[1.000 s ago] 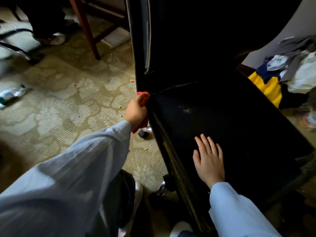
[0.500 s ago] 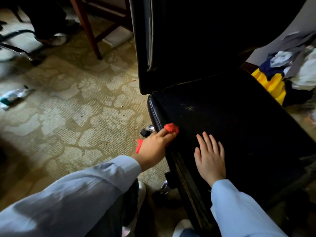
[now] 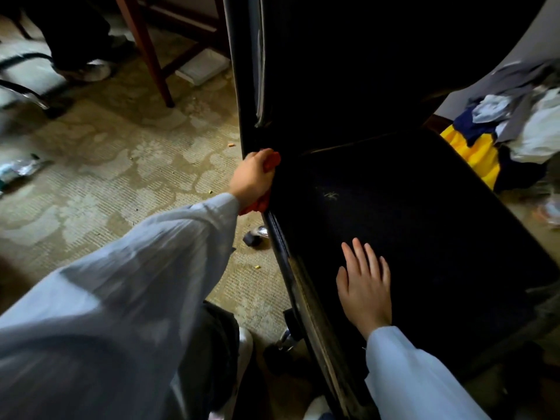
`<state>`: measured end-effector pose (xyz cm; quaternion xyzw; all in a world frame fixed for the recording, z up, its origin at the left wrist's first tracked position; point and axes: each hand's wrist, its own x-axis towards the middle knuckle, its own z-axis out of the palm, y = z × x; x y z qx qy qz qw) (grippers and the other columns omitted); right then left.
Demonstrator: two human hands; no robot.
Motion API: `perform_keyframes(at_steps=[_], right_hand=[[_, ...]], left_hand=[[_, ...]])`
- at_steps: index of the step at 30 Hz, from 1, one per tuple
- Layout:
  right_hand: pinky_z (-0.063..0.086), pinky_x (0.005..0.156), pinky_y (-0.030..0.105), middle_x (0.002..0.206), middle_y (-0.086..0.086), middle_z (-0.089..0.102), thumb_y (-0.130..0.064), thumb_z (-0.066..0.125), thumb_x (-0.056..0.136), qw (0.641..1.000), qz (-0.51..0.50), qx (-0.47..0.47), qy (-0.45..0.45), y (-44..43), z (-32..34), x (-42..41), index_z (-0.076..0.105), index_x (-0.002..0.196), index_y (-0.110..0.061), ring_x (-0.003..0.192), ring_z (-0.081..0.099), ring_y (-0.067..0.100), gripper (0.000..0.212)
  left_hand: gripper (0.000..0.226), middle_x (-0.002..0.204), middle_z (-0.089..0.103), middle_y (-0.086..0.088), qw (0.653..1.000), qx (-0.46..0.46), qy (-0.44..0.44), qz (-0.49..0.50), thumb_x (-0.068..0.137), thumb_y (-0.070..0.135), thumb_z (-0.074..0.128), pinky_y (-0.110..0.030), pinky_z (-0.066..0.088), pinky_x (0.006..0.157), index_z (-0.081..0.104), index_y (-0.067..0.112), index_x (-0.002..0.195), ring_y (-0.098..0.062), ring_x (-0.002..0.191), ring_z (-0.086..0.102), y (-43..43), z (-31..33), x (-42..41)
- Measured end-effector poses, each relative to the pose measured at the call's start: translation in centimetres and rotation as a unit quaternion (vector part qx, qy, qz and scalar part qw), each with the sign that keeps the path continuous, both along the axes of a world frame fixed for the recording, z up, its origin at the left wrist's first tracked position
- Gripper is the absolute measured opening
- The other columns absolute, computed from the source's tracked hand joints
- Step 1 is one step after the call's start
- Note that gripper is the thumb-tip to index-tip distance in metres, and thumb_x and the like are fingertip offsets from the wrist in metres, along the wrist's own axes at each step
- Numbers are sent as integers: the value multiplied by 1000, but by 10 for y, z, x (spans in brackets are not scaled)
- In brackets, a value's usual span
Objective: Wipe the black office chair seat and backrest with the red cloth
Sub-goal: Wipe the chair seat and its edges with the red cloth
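Observation:
The black office chair fills the right half of the view, its seat (image 3: 409, 213) flat and its backrest (image 3: 333, 65) rising at the top. My left hand (image 3: 251, 177) grips the red cloth (image 3: 271, 160), pressing it against the seat's left rear corner where seat and backrest meet. More of the cloth pokes out under my wrist. My right hand (image 3: 365, 286) lies flat, fingers spread, on the seat near its front left edge. A pale scuff mark (image 3: 330, 195) shows on the seat between my hands.
Patterned carpet (image 3: 115, 183) lies to the left, with crumbs and a crushed plastic bottle (image 3: 18, 169). A wooden chair leg (image 3: 148, 53) and another person's shoe (image 3: 91, 71) sit at the back. A pile of clothes (image 3: 509, 131) is at right. Chair casters (image 3: 286, 339) show below.
My left hand has slid the red cloth back along the seat's left edge, from the middle of the edge to the rear corner. My right hand stays put.

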<state>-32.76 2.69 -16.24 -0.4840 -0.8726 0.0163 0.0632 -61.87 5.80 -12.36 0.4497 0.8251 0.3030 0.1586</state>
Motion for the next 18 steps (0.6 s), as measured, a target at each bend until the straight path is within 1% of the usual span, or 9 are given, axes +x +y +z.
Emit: perform_keyframes(at_steps=[2,4,8,10,12,14,15,17,18], right_hand=[[34,104,48,138,7,51,-34,29,89,1000,-7,2,5,0,-1,-2,51,132,-16,128,47,26,51],[35,103,48,138,7,51,-34,29,89,1000,-9,5,1,0,-2,-4,51,132,-16,128,48,26,51],[24,104,44,135,9,54,-33,31,88,1000,-13,15,10,0,-2,-10,55,128,-14,125,51,28,50],[23,102,44,134,10,55,-32,32,87,1000,-13,20,19,1,-2,-12,57,126,-13,123,52,29,50],[24,101,44,133,11,56,-32,33,87,999,-15,22,26,1,-2,-14,58,125,-12,123,52,29,49],[25,101,44,132,11,56,-32,33,86,999,-17,21,25,1,-2,-14,58,124,-11,122,53,29,50],[25,101,44,132,11,56,-32,33,86,999,-17,21,25,1,-3,-15,59,123,-11,122,53,30,50],[24,101,44,132,11,56,-31,33,86,999,-17,22,25,1,-3,-14,60,121,-9,122,53,30,49],[24,101,44,133,12,56,-31,33,87,999,-17,22,25,0,-3,-14,60,121,-10,123,52,30,49]], left_hand=[[38,126,55,-11,999,-23,46,-14,92,26,50,-36,44,88,53,24,130,-36,107,56,11,-5,15],[36,128,54,-10,994,-44,91,-36,94,25,48,-36,43,85,53,25,129,-39,106,54,14,-8,29],[42,122,57,-5,979,-51,150,-130,88,20,51,-38,48,82,54,32,128,-37,101,56,7,-8,58],[47,123,56,-2,964,-65,183,-182,85,16,50,-40,49,80,51,32,129,-35,100,55,-5,-6,78],[52,127,56,1,953,-53,191,-227,83,12,49,-41,49,80,50,32,130,-34,97,55,-22,-5,97],[52,128,56,3,938,-24,188,-291,81,9,51,-38,48,84,52,31,128,-31,95,57,-39,-9,104],[49,126,57,4,928,-18,171,-330,82,10,53,-35,47,86,54,31,126,-28,96,58,-45,-11,102],[38,119,61,5,925,-6,76,-372,87,13,56,-23,44,89,59,29,121,-17,102,58,-54,-5,93],[34,116,63,7,929,8,27,-370,88,12,56,-14,40,88,62,27,119,-10,103,57,-56,1,88]])
